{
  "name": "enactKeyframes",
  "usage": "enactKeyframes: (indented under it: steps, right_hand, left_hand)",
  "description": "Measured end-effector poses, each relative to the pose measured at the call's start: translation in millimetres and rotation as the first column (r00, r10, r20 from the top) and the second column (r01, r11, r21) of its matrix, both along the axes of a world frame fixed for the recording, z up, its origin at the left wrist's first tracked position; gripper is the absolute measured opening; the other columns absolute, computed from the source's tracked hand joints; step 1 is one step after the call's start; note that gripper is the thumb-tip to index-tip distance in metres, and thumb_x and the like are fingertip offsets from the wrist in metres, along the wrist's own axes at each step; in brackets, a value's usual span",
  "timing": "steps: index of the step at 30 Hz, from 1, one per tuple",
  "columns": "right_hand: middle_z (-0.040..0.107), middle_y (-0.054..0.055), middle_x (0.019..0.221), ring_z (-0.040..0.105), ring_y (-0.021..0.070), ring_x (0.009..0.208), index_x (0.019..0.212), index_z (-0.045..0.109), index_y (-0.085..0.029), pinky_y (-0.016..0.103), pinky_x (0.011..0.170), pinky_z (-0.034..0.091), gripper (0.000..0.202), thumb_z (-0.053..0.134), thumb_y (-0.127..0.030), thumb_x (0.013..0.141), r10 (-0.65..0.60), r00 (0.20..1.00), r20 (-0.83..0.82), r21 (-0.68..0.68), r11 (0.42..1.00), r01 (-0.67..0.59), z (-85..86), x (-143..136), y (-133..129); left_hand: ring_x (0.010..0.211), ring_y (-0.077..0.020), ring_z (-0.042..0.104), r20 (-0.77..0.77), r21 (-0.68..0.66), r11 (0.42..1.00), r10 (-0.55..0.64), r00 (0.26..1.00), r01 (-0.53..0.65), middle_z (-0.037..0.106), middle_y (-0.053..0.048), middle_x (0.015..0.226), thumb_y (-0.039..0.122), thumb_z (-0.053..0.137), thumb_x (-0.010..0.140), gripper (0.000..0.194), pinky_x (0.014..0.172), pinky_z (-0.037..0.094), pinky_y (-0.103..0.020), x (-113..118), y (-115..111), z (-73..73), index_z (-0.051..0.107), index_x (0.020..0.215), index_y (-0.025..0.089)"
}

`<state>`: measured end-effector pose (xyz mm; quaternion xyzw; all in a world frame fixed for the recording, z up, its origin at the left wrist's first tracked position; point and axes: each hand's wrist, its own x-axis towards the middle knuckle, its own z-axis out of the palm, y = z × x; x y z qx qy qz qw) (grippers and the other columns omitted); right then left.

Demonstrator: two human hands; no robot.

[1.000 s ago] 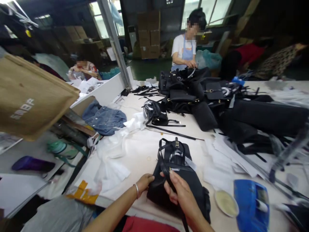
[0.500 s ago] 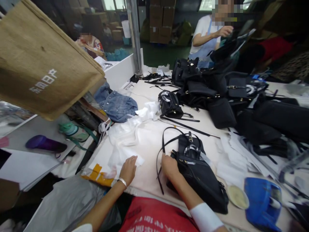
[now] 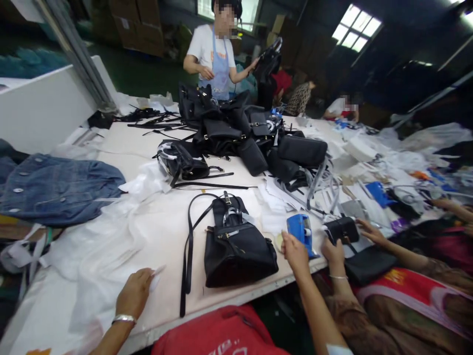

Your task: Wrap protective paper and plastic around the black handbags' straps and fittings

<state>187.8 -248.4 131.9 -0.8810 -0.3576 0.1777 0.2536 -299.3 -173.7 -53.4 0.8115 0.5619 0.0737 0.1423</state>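
Observation:
My left hand [image 3: 135, 293] is pinched on a small whitish slip [image 3: 158, 277], at the edge of the thin white wrapping sheets [image 3: 107, 251]. To the right, my right hand [image 3: 295, 254] has its fingers curled in front of a blue tape dispenser [image 3: 301, 228] and beside a round cream-coloured disc [image 3: 279, 241]. Whatever its fingertips hold is hidden. Between my hands a black backpack-style handbag [image 3: 240, 254] lies on the table, its long strap [image 3: 190, 236] looped out to the left. Neither hand touches the bag.
Black bags [image 3: 229, 130] are heaped at the back, with a smaller black bag [image 3: 185, 160] and loose straps before them. A denim garment [image 3: 62, 187] lies left. A co-worker [image 3: 216, 59] stands across the table; another person's hands [image 3: 334, 254] handle a small black bag at right.
My right hand has let go of the black handbag's strap and moved right to the dispenser. My left hand now holds a small slip. The view has swung right.

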Motion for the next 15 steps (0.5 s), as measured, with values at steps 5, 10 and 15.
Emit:
enactKeyframes:
  steps: [5,10,15]
  right_hand:
    - [0.068,0.015,0.080,0.065,0.0278,0.074,0.113,0.057,-0.011,0.038,0.069,0.047,0.047,0.032,-0.043,0.089,-0.001,0.986,0.167,-0.439,0.895,0.075,-78.6,77.6,-16.3]
    - [0.067,0.021,0.089,0.066,0.0329,0.080,0.136,0.037,-0.015,0.048,0.070,0.046,0.055,0.014,-0.038,0.091,0.216,0.967,0.136,-0.657,0.750,-0.075,-141.5,92.3,-36.5]
    - [0.066,0.024,0.085,0.065,0.0382,0.073,0.121,0.055,-0.021,0.049,0.059,0.044,0.056,0.016,-0.044,0.088,0.243,0.966,0.083,-0.636,0.760,-0.137,-174.0,123.6,-33.3]
  left_hand:
    - [0.098,-0.0237,0.058,0.002,-0.069,0.996,0.058,0.998,-0.057,0.065,-0.009,0.102,0.028,0.039,0.087,0.029,0.089,0.047,-0.039,26.4,-10.6,8.2,0.060,0.102,0.016]
    - [0.116,-0.0190,0.051,-0.003,-0.151,0.988,0.037,0.999,-0.037,0.056,-0.008,0.125,0.001,0.035,0.073,0.050,0.101,0.041,-0.038,35.1,-27.0,23.5,0.054,0.117,0.015]
    - [0.114,-0.0163,0.052,-0.102,-0.163,0.976,0.131,0.986,-0.146,0.057,-0.009,0.122,0.003,0.031,0.080,0.047,0.100,0.042,-0.035,36.5,-23.9,43.3,0.050,0.121,0.015]
